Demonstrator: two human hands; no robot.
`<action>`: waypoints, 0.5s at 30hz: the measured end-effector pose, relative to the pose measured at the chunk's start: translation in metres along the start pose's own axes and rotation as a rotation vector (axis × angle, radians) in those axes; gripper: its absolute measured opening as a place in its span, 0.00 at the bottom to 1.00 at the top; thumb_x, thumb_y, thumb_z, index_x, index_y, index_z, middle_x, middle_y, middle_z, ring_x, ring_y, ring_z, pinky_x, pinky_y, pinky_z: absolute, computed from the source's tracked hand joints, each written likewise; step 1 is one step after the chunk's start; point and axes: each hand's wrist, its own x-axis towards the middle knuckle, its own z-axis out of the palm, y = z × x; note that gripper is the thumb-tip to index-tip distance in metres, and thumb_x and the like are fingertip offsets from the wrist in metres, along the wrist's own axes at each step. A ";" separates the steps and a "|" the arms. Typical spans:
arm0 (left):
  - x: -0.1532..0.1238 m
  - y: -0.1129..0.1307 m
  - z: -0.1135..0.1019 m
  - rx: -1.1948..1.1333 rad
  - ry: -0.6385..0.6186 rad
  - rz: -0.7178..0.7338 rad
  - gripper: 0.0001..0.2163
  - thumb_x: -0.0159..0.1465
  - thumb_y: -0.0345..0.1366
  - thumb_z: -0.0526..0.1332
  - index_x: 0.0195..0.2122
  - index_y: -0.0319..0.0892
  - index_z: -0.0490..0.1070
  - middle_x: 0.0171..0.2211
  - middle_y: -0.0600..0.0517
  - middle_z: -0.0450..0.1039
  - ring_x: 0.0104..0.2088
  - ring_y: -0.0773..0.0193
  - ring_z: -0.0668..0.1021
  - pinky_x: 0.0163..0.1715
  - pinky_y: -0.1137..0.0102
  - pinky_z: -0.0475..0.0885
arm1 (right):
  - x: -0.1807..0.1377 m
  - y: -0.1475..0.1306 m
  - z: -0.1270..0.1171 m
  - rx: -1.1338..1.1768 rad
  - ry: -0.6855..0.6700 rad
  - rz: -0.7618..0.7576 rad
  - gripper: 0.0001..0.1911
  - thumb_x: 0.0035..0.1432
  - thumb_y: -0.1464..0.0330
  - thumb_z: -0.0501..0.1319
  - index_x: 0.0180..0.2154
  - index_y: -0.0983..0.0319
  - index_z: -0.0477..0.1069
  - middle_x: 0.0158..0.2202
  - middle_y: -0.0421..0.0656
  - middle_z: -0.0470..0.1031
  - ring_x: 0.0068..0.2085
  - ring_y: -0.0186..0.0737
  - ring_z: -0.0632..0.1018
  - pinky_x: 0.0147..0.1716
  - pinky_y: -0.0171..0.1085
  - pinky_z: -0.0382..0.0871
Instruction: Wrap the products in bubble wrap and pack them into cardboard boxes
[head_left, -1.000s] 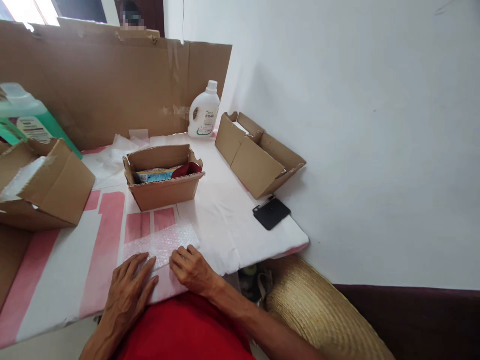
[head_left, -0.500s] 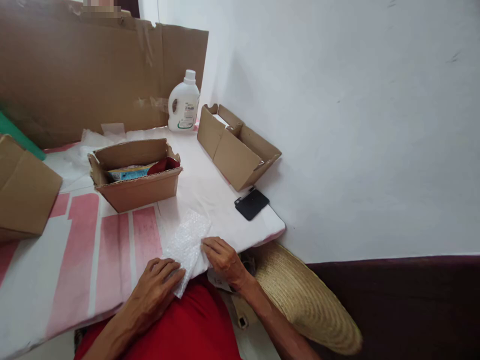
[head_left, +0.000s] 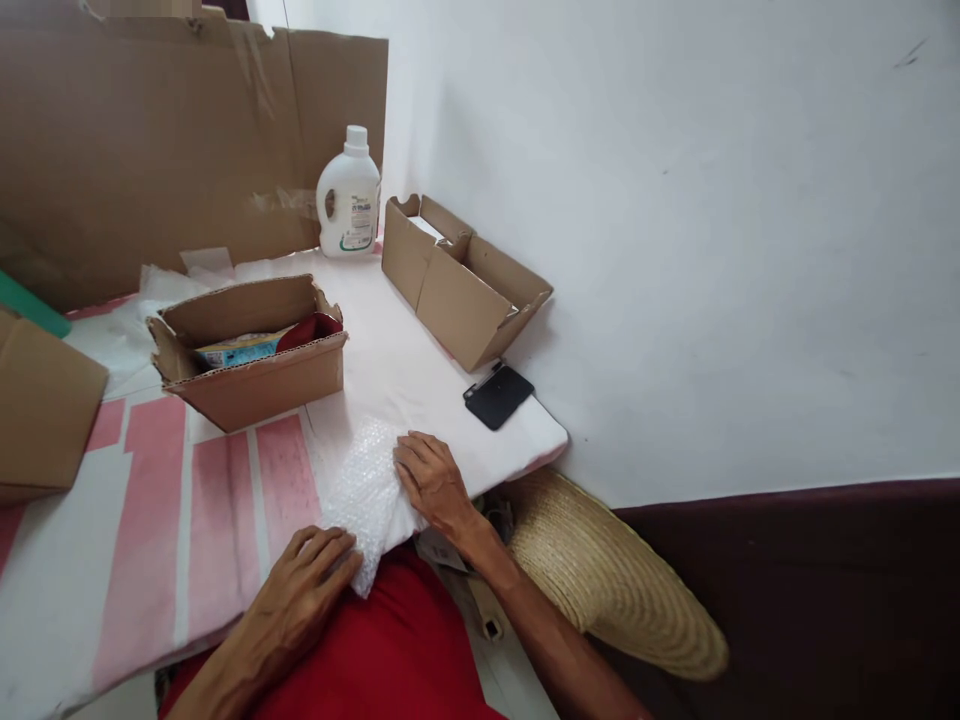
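Observation:
A folded piece of clear bubble wrap [head_left: 367,480] lies at the table's front edge, its near corner hanging over toward the red clothing. My left hand [head_left: 311,575] rests on its lower left side, with slightly spread fingers lying over the wrap. At the upper right side of the wrap is my right hand [head_left: 435,485], its bent fingers closed at the edge; the thumb is mostly hidden. A black flat phone-like object [head_left: 499,396] lies beyond my right hand.
An open cardboard box [head_left: 277,385] holds colourful packets. Another open box [head_left: 457,300] stands by the wall, near a white jug [head_left: 351,205]. Cardboard panels [head_left: 150,150] line the back. A box [head_left: 45,400] sits at left. Below the table's right corner is a woven straw hat [head_left: 600,570].
My right hand has slid away from me along the wrap's right edge, and the wrap there looks flatter. My left hand stays on the wrap. The view has shifted slightly.

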 end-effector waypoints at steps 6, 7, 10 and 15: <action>0.006 -0.001 0.006 -0.033 0.016 -0.018 0.13 0.66 0.24 0.54 0.48 0.41 0.72 0.53 0.45 0.76 0.59 0.52 0.71 0.58 0.56 0.67 | -0.040 -0.040 -0.030 0.216 -0.317 -0.107 0.24 0.57 0.74 0.62 0.56 0.62 0.71 0.60 0.50 0.72 0.62 0.51 0.69 0.62 0.50 0.66; 0.009 -0.001 0.005 -0.050 -0.003 -0.017 0.14 0.66 0.24 0.54 0.49 0.41 0.71 0.52 0.45 0.76 0.59 0.52 0.72 0.56 0.57 0.68 | -0.047 -0.045 -0.029 0.233 -0.317 -0.096 0.24 0.57 0.71 0.64 0.56 0.62 0.71 0.60 0.50 0.72 0.62 0.52 0.69 0.62 0.50 0.66; 0.024 -0.006 -0.003 -0.196 -0.105 -0.065 0.12 0.67 0.26 0.53 0.47 0.43 0.72 0.45 0.47 0.79 0.49 0.54 0.77 0.47 0.61 0.73 | -0.065 -0.054 -0.016 0.255 -0.184 -0.054 0.17 0.63 0.70 0.63 0.54 0.62 0.73 0.57 0.51 0.75 0.60 0.51 0.71 0.60 0.50 0.69; 0.057 -0.022 -0.011 -0.470 -0.250 -0.297 0.10 0.71 0.35 0.52 0.47 0.46 0.72 0.37 0.51 0.80 0.35 0.63 0.79 0.36 0.69 0.73 | -0.068 -0.064 0.004 0.415 0.056 0.147 0.07 0.65 0.72 0.61 0.44 0.60 0.76 0.51 0.49 0.77 0.55 0.48 0.73 0.56 0.49 0.72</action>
